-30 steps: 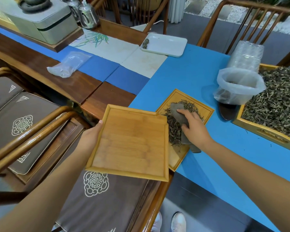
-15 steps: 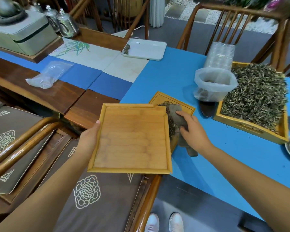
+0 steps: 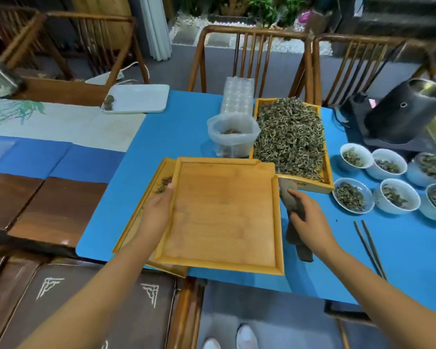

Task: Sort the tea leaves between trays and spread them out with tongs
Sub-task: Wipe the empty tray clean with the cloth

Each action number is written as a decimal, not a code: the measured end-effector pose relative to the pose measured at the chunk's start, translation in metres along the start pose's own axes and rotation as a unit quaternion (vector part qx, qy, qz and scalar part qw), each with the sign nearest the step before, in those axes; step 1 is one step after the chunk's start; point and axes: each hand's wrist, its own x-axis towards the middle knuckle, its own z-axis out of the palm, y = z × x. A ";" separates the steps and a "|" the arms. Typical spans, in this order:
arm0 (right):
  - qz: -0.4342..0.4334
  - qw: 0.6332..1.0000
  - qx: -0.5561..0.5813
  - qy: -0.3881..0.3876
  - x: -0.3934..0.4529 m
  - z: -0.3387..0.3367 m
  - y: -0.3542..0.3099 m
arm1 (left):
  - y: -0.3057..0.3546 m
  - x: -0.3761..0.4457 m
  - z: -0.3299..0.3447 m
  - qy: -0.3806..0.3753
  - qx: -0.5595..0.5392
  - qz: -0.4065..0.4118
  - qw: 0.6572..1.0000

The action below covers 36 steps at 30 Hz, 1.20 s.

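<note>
Head view: left hand (image 3: 157, 214) grip pinches empty tray (image 3: 224, 215), hiding lower tray (image 3: 146, 210); right hand (image 3: 305, 217) grip clutches cloth (image 3: 296, 227).

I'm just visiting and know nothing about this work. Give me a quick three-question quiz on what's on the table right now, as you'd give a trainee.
1. True or false: the bamboo tray that the left hand holds has tea leaves spread over it.
2. What does the right hand hold? A) tongs B) a dark cloth C) a bowl
3. Fill in: the large tray heaped with tea leaves stands beside a white ____ on its left.

Key:
1. False: its surface is bare. The leaves showing at its left edge lie on another tray beneath it.
2. B: the dark cloth. The tongs lie untouched on the blue mat.
3. Bag: the white plastic bag.
</note>
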 end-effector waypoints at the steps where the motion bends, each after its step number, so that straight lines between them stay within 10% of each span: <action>1: 0.008 1.000 -0.003 0.007 -0.004 -0.008 0.010 | 0.005 -0.002 0.013 -0.014 0.008 0.011 1.000; 36: 0.113 0.993 -0.020 0.029 -0.032 -0.049 0.136 | -0.040 -0.039 0.163 -0.107 0.057 0.046 0.992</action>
